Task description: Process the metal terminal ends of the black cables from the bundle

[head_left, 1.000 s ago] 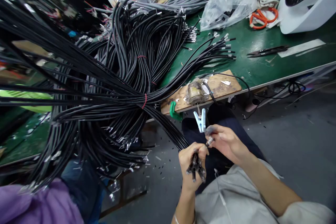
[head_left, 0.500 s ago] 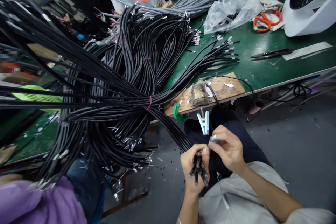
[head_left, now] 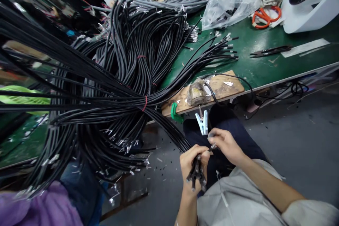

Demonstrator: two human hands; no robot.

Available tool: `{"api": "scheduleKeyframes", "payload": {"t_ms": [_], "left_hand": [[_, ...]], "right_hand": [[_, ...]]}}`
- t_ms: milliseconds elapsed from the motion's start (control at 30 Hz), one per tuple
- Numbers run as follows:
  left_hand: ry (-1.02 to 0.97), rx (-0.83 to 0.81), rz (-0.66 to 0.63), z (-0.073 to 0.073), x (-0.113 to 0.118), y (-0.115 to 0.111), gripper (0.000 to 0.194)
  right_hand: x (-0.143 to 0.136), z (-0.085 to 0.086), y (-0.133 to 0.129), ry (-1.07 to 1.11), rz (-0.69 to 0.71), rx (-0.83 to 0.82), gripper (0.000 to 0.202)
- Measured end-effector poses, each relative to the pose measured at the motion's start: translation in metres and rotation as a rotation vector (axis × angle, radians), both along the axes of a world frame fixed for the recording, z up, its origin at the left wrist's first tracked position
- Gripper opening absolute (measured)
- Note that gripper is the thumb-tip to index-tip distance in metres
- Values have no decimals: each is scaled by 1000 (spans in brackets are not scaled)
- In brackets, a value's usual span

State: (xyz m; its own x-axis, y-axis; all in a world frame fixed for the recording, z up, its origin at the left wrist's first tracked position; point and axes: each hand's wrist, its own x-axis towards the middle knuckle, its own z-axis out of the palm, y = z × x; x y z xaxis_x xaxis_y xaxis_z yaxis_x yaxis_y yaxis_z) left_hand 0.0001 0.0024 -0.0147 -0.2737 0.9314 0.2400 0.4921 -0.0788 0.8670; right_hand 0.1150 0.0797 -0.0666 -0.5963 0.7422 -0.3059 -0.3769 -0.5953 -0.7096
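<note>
My left hand (head_left: 192,164) is closed around a bunch of black cables (head_left: 174,137), whose cut ends fan out below the fist. One cable end with a pale tip (head_left: 212,146) sticks out between my left thumb and finger towards the other hand. My right hand (head_left: 226,144) is closed beside that tip, its fingertips pinched on something small and greyish that is blurred. Just above the hands a light blue clothespin (head_left: 202,123) hangs on the shaft of a small taped motor (head_left: 196,93), which sits on a wooden board (head_left: 225,84).
A large heap of black cables (head_left: 132,53) covers the green table (head_left: 261,42) to the left. Orange-handled scissors (head_left: 266,17), a plastic bag (head_left: 230,3), black snips (head_left: 270,51) and a white fan (head_left: 307,7) lie or stand behind. A person's purple sleeve (head_left: 45,206) shows lower left.
The view has shifted slightly, moving the scene left. My right fingers have drawn up and away from my left fingers, and the pale cable tip now shows between the hands.
</note>
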Motion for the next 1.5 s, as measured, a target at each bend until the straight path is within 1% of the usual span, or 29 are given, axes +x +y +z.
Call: {"api": "scheduleKeyframes", "payload": {"t_ms": [67, 100, 167, 233, 267, 333, 367, 433, 533, 667, 767, 867, 1000, 1033, 1067, 1100, 1167, 1200, 1267, 1333, 1367, 1400, 1433, 1467, 1500], "left_hand": [[21, -9, 33, -1, 1, 0, 22], [28, -12, 37, -2, 2, 0, 20], [25, -10, 26, -5, 3, 1, 13], [6, 3, 8, -10, 5, 2, 7], [-7, 10, 3, -13, 5, 3, 5], [-28, 16, 1, -18, 7, 5, 6], [-35, 13, -1, -20, 8, 6, 8], [-31, 0, -7, -23, 10, 9, 10], [23, -18, -16, -26, 13, 12, 10], [93, -60, 0, -34, 16, 14, 13], [130, -87, 8, -38, 18, 14, 13], [162, -77, 10, -36, 19, 14, 11], [159, -30, 47, -28, 21, 12, 8], [149, -22, 61, -25, 22, 11, 7], [140, -19, 73, -23, 21, 9, 5], [132, -19, 81, -22, 21, 8, 5], [119, -17, 96, -20, 20, 5, 6], [113, -10, 99, -20, 19, 4, 8], [98, 9, 99, -19, 17, 3, 12], [80, 22, 91, -18, 16, 3, 15], [74, 22, 86, -17, 16, 2, 16], [70, 19, 83, -16, 15, 2, 16], [69, 15, 83, -15, 15, 2, 16], [69, 14, 88, -15, 15, 1, 16], [68, 11, 94, -14, 16, 1, 14]], "right_hand": [[5, 3, -2, -120, -190, 155, 17], [10, 6, -3, -199, -266, 274, 19], [19, 15, -3, -382, -367, 570, 11], [27, 26, -4, -560, -411, 848, 4], [30, 32, -4, -637, -414, 953, 7], [33, 41, -6, -772, -394, 1097, 11], [33, 44, -7, -827, -379, 1138, 11], [33, 46, -9, -906, -366, 1154, 5], [31, 45, -11, -964, -346, 1070, 15], [31, 37, -13, -997, -272, 1010, 12], [31, 30, -16, -1037, -245, 1049, 13], [30, 25, -20, -1013, -244, 1103, 12], [25, 21, -25, -918, -356, 1167, 9], [23, 21, -26, -884, -407, 1144, 8], [21, 20, -26, -840, -464, 1077, 6], [18, 20, -26, -780, -513, 961, 5], [10, 20, -24, -598, -545, 623, 9], [7, 21, -22, -477, -520, 438, 12], [0, 21, -18, -215, -411, 119, 17], [-4, 21, -15, -13, -288, -107, 20], [-4, 21, -13, 47, -235, -175, 20], [-3, 21, -11, 73, -198, -203, 19], [-1, 22, -10, 63, -184, -183, 19], [2, 23, -8, 14, -183, -113, 20], [6, 24, -7, -72, -190, -2, 20]]}}
